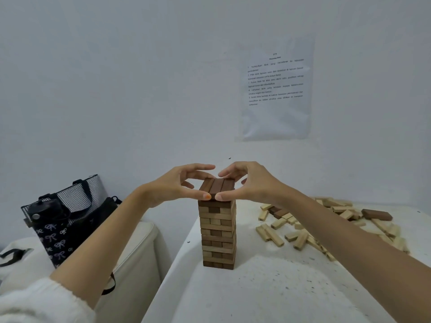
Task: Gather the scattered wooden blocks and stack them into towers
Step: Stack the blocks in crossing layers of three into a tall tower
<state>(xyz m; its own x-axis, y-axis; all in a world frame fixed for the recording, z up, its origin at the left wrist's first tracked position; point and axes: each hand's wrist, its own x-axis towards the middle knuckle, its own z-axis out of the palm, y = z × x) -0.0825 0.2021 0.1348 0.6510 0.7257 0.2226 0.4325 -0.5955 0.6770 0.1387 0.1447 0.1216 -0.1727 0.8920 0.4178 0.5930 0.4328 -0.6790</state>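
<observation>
A tall tower of wooden blocks [218, 234] stands on the white table [268, 287] near its left edge. Its top layer [218, 185] is three dark brown blocks side by side. My left hand [177, 185] pinches this layer from the left, thumb on the near end and fingers curved over the far end. From the right, my right hand [247, 185] grips the same layer in the same way. The two thumbs almost meet at the front. Scattered blocks [326, 224], mostly pale and a few dark, lie in a loose heap to the right.
A printed sheet [276, 89] is taped to the white wall behind. Left of the table, a dark bag with a bow pattern and a striped lining [65, 217] sits on a cream seat [135, 248]. The table's left edge runs close beside the tower.
</observation>
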